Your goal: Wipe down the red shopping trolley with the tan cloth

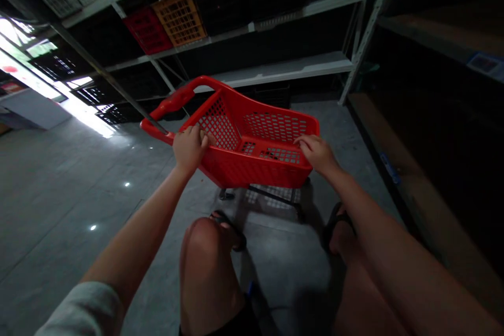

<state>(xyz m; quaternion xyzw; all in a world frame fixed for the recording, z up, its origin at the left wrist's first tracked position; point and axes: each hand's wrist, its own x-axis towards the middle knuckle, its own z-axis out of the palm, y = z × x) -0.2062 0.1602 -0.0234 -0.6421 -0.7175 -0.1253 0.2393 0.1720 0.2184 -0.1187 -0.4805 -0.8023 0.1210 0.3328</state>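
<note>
A red plastic shopping cart [255, 170] with perforated walls stands in front of me, its handle [177, 101] toward the left. Its visible basket holds nothing that I can make out. My left hand [189, 148] is closed over the near rim at the handle end, with the fingers curled inward. At the opposite end, my right hand [316, 152] grips the rim near the corner, its fingers bent over the inside. Below the basket, a dark wheeled frame [271, 194] rests on the floor.
Metal shelving [275, 71] runs along the back, holding a yellow crate [180, 17], a red crate [147, 30] and several dark crates. A dark shelf unit [433, 210] borders the right side. My legs and sandalled feet are close to the cart on the grey floor [98, 194].
</note>
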